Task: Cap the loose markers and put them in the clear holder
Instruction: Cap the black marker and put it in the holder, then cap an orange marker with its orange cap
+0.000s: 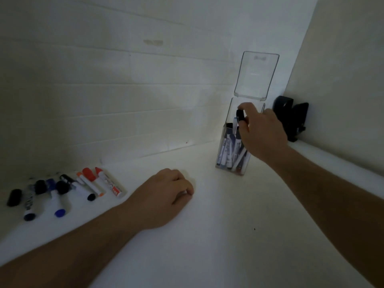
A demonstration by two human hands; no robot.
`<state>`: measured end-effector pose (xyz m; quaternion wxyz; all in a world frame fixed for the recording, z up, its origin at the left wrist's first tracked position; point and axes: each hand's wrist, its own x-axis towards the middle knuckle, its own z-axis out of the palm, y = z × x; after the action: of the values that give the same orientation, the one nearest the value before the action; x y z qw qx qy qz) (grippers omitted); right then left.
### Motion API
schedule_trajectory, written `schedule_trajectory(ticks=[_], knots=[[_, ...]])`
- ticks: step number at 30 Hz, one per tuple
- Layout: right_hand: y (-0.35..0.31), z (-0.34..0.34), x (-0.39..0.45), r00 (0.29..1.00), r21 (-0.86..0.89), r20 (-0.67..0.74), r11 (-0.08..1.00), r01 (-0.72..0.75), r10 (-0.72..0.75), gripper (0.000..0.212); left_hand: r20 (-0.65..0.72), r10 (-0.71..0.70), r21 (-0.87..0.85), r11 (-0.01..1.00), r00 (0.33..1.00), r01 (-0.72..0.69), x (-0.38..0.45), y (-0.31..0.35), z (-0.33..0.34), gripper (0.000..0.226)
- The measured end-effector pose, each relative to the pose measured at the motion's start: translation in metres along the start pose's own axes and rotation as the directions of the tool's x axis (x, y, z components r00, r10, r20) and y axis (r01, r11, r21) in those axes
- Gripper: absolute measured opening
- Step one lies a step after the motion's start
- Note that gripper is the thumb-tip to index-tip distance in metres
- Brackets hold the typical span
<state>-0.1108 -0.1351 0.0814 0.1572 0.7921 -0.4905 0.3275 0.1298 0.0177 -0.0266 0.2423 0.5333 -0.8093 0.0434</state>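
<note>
One view: head camera, looking down over both arms at a white ledge (207,225) in a corner.
Right hand (261,132): at the mouth of the holder (230,161), fingers pinching the black-capped top of a marker (240,116) partly lowered inside.
Left hand (164,196): knuckles up on the ledge, fingers loosely curled, seemingly holding nothing; underside hidden.
Holder: clear, upright near the wall corner, lid (256,75) swung up against the wall; several markers already standing inside at a slant.
Loose markers (68,192): clustered far left on the ledge, well apart from the holder; blue, black, red and orange among them, with separate black caps (14,197) lying alongside.
Dark object (291,119): in the corner just behind the right hand; identity unclear.
Risk, jam: likely snag of the held marker on the slanted ones inside, leaving it standing proud of the rim.
Risk, tip: light holder, unsteadied by the left hand; downward push or sideways drag could topple it.
Risk, lid: probably only leaning on the wall; a knock from the wrist could drop it onto the fingers.
Risk, caps: mismatched colours possible in the dim light; uncapped tips may mark the ledge.
</note>
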Motion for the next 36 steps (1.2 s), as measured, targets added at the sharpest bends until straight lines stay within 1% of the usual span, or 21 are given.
schedule_trajectory(ticks=[2, 4, 7, 10, 12, 14, 15, 17, 19, 20, 21, 22, 23, 25, 26, 28, 29, 30, 32, 36], knots=[[-0.003, -0.001, -0.006, 0.998, -0.072, -0.058, 0.997, 0.016, -0.020, 0.027, 0.003, 0.008, 0.024, 1.000, 1.000, -0.008, 0.000, 0.001, 0.000, 0.020], [-0.001, 0.000, -0.014, 0.998, -0.116, -0.052, 0.992, 0.037, -0.044, 0.028, -0.007, 0.012, 0.027, 1.000, 1.000, -0.011, -0.001, 0.002, 0.000, 0.020], [0.004, 0.005, -0.025, 0.999, -0.172, 0.047, 0.985, 0.029, -0.021, 0.023, -0.014, 0.016, 0.028, 0.999, 1.000, -0.016, -0.001, 0.001, 0.000, 0.020], [0.003, 0.002, -0.030, 0.993, -0.127, 0.117, 0.992, -0.014, 0.029, 0.022, -0.017, 0.026, 0.025, 0.999, 1.000, -0.025, -0.001, 0.000, 0.001, 0.019], [0.002, -0.001, -0.030, 0.989, -0.127, 0.136, 0.991, -0.036, 0.054, 0.028, -0.021, 0.031, 0.022, 0.999, 0.999, -0.030, -0.002, -0.001, 0.001, 0.020], [-0.003, -0.002, -0.032, 0.994, -0.114, 0.097, 0.992, -0.047, 0.059, 0.048, -0.014, 0.046, 0.019, 0.999, 0.999, -0.046, -0.001, -0.001, -0.002, 0.019], [-0.010, -0.004, -0.034, 0.998, -0.097, 0.047, 0.995, -0.034, 0.038, 0.058, 0.002, 0.062, 0.019, 0.998, 0.998, -0.062, 0.000, -0.001, -0.006, 0.019], [-0.032, -0.005, -0.042, 0.998, -0.081, -0.035, 0.996, 0.046, -0.049, 0.065, 0.040, 0.061, -0.004, 0.998, 0.997, -0.061, 0.001, -0.003, -0.020, 0.020], [-0.064, -0.001, -0.053, 0.986, -0.094, -0.035, 0.983, 0.160, -0.164, 0.065, 0.016, -0.031, -0.006, 0.999, 0.999, 0.031, -0.003, -0.009, -0.039, 0.025], [-0.083, 0.004, -0.059, 0.976, -0.072, -0.013, 0.974, 0.216, -0.218, 0.063, -0.021, -0.096, 0.025, 0.995, 0.995, 0.096, -0.007, -0.014, -0.051, 0.026], [-0.102, 0.012, -0.064, 0.964, -0.013, 0.028, 0.965, 0.263, -0.263, 0.060, -0.056, -0.173, 0.061, 0.982, 0.983, 0.176, -0.011, -0.022, -0.064, 0.026], [-0.119, 0.021, -0.068, 0.949, 0.080, 0.089, 0.952, 0.296, -0.303, 0.056, -0.087, -0.260, 0.073, 0.961, 0.962, 0.266, -0.016, -0.031, -0.076, 0.025], [-0.136, 0.031, -0.073, 0.924, 0.205, 0.161, 0.928, 0.311, -0.345, 0.052, -0.116, -0.353, 0.045, 0.932, 0.928, 0.360, -0.021, -0.040, -0.088, 0.023], [-0.166, 0.049, -0.079, 0.855, 0.478, 0.273, 0.833, 0.278, -0.442, 0.043, -0.196, -0.530, -0.072, 0.847, 0.825, 0.527, -0.030, -0.058, -0.106, 0.019], [-0.180, 0.056, -0.081, 0.816, 0.582, 0.293, 0.770, 0.261, -0.499, 0.036, -0.235, -0.603, -0.137, 0.797, 0.762, 0.589, -0.033, -0.067, -0.112, 0.017], [-0.207, 0.066, -0.083, 0.765, 0.690, 0.264, 0.669, 0.276, -0.587, 0.030, -0.249, -0.716, -0.208, 0.697, 0.652, 0.686, -0.038, -0.081, -0.121, 0.015], [-0.218, 0.070, -0.083, 0.751, 0.720, 0.258, 0.639, 0.270, -0.608, 0.029, -0.227, -0.756, -0.200, 0.653, 0.614, 0.730, -0.039, -0.086, -0.123, 0.017], [-0.228, 0.075, -0.081, 0.744, 0.732, 0.272, 0.633, 0.252, -0.610, 0.030, -0.200, -0.785, -0.175, 0.617, 0.586, 0.767, -0.041, -0.090, -0.125, 0.019], [-0.240, 0.084, -0.077, 0.746, 0.710, 0.313, 0.666, 0.228, -0.588, 0.029, -0.131, -0.827, -0.122, 0.560, 0.546, 0.820, -0.042, -0.097, -0.126, 0.024], [-0.244, 0.095, -0.071, 0.750, 0.600, 0.339, 0.744, 0.293, -0.568, 0.026, 0.021, -0.877, -0.122, 0.474, 0.480, 0.872, -0.045, -0.103, -0.123, 0.028]])
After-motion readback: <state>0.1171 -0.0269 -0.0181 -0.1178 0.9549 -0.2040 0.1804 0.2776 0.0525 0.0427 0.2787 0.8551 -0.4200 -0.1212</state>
